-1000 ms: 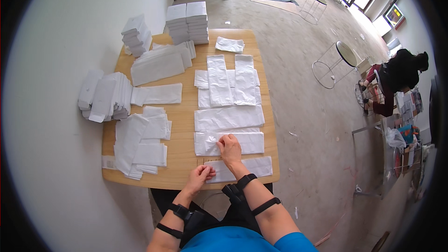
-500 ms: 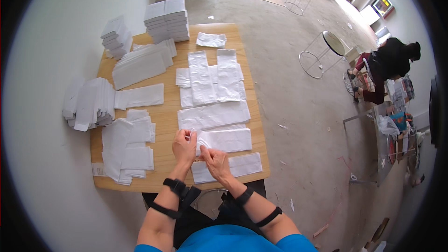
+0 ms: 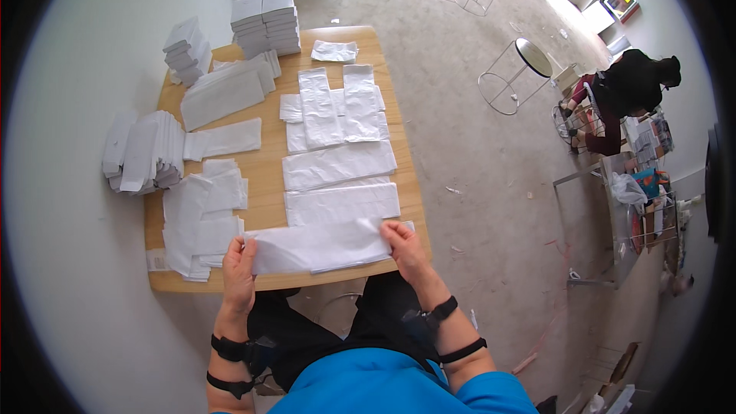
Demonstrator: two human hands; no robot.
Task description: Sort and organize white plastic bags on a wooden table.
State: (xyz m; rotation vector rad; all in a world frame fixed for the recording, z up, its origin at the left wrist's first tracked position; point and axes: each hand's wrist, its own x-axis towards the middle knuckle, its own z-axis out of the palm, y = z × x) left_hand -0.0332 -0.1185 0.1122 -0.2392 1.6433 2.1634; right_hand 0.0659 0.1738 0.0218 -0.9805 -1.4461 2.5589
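Note:
A long white folded sheet (image 3: 318, 247), thin like paper or plastic film, stretches between my two hands above the near edge of the wooden table (image 3: 271, 138). My left hand (image 3: 240, 264) pinches its left end. The right end is pinched by my right hand (image 3: 406, 249). Beneath the held sheet, part of another white strip shows near the table edge. Just beyond lie more folded white strips, one flat strip (image 3: 343, 201) closest and another strip (image 3: 340, 165) behind it. Farther back, two upright strips (image 3: 319, 109) lie across others.
Stacks of white folded packets (image 3: 264, 21) and a fanned pile (image 3: 146, 152) line the table's left side against the wall. Loose white sheets (image 3: 184, 218) lie near left. On the right are a round stool (image 3: 533, 58), a seated person (image 3: 635, 88) and a cluttered metal table (image 3: 613, 192).
My hands have moved apart and nearer to me. The white sheet, bunched between them before, is now spread out lengthwise. The whole view has shifted slightly.

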